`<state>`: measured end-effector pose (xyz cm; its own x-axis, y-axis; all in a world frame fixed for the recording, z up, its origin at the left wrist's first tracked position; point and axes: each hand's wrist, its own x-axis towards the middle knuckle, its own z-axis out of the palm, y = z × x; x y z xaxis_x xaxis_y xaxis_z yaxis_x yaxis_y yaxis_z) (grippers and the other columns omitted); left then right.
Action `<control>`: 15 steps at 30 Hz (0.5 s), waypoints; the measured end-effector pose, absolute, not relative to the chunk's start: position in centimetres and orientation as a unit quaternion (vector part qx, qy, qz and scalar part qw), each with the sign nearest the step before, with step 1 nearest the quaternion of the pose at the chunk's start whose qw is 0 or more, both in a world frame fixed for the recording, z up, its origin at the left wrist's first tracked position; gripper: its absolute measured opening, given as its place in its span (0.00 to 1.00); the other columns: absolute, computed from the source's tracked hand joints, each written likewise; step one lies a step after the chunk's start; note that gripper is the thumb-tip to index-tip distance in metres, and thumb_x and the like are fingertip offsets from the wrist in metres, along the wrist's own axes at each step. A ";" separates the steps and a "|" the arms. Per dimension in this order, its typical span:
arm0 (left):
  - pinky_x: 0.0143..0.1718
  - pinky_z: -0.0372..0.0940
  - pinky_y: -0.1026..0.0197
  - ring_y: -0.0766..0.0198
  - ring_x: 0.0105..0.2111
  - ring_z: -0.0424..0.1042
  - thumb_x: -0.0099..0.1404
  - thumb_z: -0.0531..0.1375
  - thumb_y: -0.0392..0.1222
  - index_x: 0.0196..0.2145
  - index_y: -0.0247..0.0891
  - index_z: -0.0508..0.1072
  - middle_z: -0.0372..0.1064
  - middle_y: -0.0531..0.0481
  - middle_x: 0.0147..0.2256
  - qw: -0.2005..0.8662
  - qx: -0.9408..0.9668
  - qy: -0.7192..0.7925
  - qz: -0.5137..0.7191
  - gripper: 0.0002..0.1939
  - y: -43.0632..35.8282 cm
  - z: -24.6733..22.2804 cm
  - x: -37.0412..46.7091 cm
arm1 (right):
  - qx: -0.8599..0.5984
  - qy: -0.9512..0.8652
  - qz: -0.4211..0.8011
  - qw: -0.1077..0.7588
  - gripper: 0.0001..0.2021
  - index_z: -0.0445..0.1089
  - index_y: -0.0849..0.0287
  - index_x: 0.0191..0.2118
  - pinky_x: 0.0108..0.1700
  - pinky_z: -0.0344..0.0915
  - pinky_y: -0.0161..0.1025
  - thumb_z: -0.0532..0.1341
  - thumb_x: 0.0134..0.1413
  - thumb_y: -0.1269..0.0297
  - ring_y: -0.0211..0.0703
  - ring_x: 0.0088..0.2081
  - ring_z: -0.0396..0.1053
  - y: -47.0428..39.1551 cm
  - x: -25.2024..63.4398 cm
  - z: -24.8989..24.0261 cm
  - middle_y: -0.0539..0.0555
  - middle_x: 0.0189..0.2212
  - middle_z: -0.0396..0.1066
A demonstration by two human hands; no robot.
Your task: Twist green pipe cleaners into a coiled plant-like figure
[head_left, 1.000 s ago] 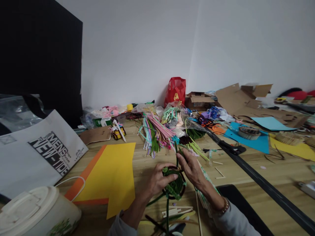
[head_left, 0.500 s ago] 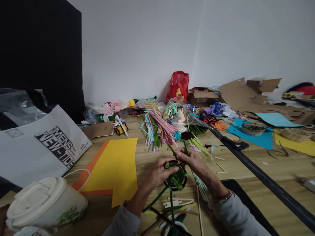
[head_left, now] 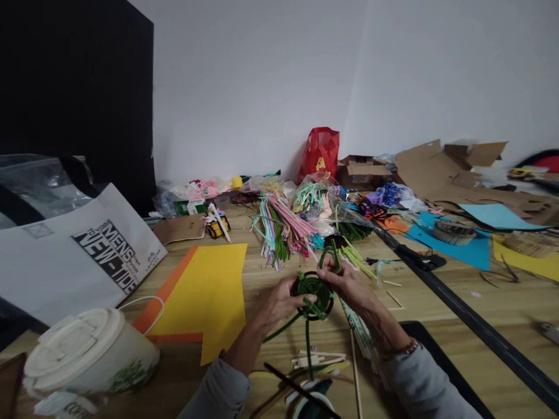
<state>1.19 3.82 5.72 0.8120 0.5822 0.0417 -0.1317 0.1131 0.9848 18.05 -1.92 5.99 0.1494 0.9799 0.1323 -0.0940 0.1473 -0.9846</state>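
One green coil between the left hand and the right hand

Both hands meet at the green coil, held above the front middle of the worktop. The left hand is narrowed on its left side, one thumb laid across the front. The right hand pinches one looped green strand at the upper right edge. One dark brown ring circles the coil, and two green strands trail from it, one down and one toward the lower left.

Below lie several short pale sticks and one round white rim, partly cut off by the view. To the left are one yellow sheet over one orange sheet, one lidded cup and one white bag with black print.

Beyond the hands, one many-coloured bundle of fuzzy stems, too many to count, lies in front of one red bag. To the right, one long black bar runs diagonally; past it are two slatted round pieces, one on a blue sheet, the other on a second yellow sheet. One light blue sheet lies behind them.
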 end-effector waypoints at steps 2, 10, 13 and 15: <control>0.44 0.62 0.58 0.57 0.41 0.68 0.50 0.67 0.45 0.45 0.34 0.72 0.71 0.44 0.41 0.746 0.603 0.154 0.238 0.25 3.9 5.6 1.2 | -0.466 -0.466 0.452 0.602 0.18 0.59 0.57 0.26 0.23 0.44 0.33 0.66 0.45 0.51 0.32 0.20 0.48 -1.9 18.2 5.9 0.42 0.18 0.52; 0.35 0.61 0.63 0.64 0.31 0.67 0.48 0.68 0.43 0.43 0.32 0.73 0.71 0.45 0.36 0.787 0.550 0.166 0.226 0.24 3.8 4.8 1.6 | -0.495 -0.504 0.408 0.579 0.19 0.60 0.57 0.27 0.25 0.50 0.34 0.65 0.45 0.48 0.34 0.22 0.52 -2.3 18.0 6.7 0.44 0.20 0.54; 0.36 0.61 0.62 0.65 0.29 0.67 0.48 0.68 0.44 0.40 0.33 0.75 0.72 0.47 0.33 0.781 0.552 0.187 0.224 0.22 3.8 4.2 1.6 | -0.501 -0.516 0.389 0.576 0.18 0.61 0.57 0.28 0.25 0.51 0.34 0.65 0.46 0.49 0.35 0.24 0.54 -2.4 17.9 6.9 0.45 0.21 0.55; 0.38 0.62 0.60 0.62 0.31 0.68 0.46 0.69 0.44 0.39 0.34 0.76 0.72 0.47 0.33 0.772 0.551 0.209 0.240 0.21 3.9 4.0 1.6 | -0.501 -0.532 0.377 0.569 0.17 0.61 0.57 0.28 0.26 0.52 0.34 0.64 0.47 0.50 0.36 0.25 0.54 -2.4 17.9 7.1 0.46 0.22 0.55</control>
